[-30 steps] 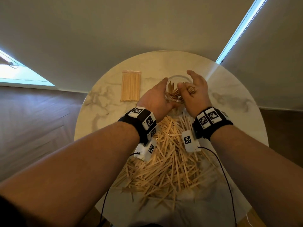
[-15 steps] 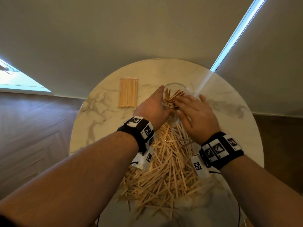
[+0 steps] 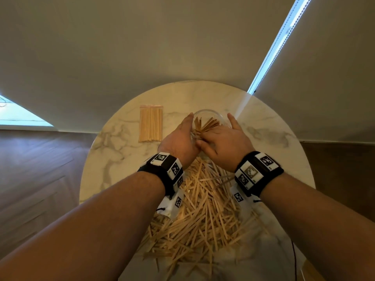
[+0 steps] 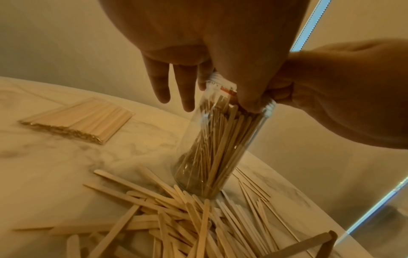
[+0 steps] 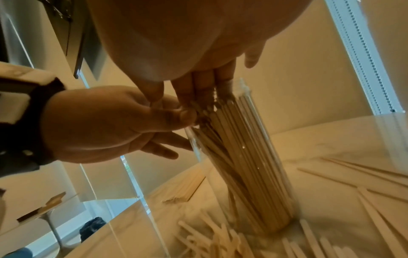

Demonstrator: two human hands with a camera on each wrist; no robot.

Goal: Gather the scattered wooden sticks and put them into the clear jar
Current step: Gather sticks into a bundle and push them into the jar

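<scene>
At the mouth of the tall clear glass jar (image 4: 212, 144) both hands meet; the left hand (image 3: 180, 138) has its thumb laid over the rim against the tops of the flat pale wooden sticks standing inside (image 5: 240, 157), while its fingers (image 4: 163, 83) hang straight and loose down the far side of the glass, gripping nothing; the right hand (image 3: 225, 142) comes in from the other side with its fingers (image 5: 198, 85) straight and pressed together on the stick tops at the rim, its thumb spread apart, so it is pressing rather than clasping; the sticks in the jar lean fanned toward the right hand, their ends just above the rim; the jar stands upright on the round white marble-patterned table (image 3: 113, 155), toward its far side; just nearer the person, touching the jar's base, lies the large loose heap of scattered wooden sticks (image 3: 198, 216), crossing one another under both wrists; each wrist wears a black band with square printed markers (image 3: 164, 167); to the left of the jar, well apart from the heap, a neat flat bundle of sticks in clear wrap (image 3: 151, 123) lies on the table.
</scene>
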